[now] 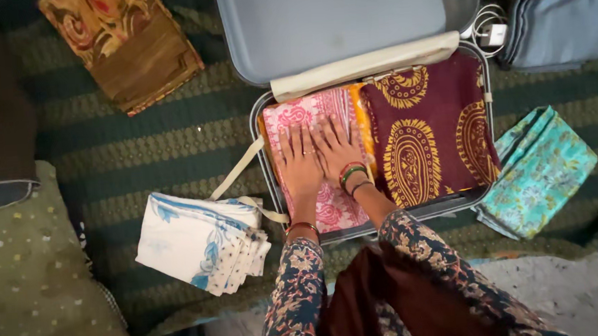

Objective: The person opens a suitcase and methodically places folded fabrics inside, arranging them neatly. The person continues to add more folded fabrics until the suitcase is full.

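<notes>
Both my hands, left hand (301, 162) and right hand (336, 151), fingers spread flat, gripping nothing, pressing pink folded cloth (316, 161) into suitcase (260, 128); white folded cloth (199, 241) waits at 8 o'clock, likely needs grasping next.

pink paisley cloth (330, 211), grey suitcase (317, 19)

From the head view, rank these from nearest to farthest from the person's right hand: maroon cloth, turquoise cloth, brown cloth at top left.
From the right hand:
1. maroon cloth, beside it in the suitcase.
2. turquoise cloth, outside, right of the suitcase.
3. brown cloth, far top left on the floor.
</notes>
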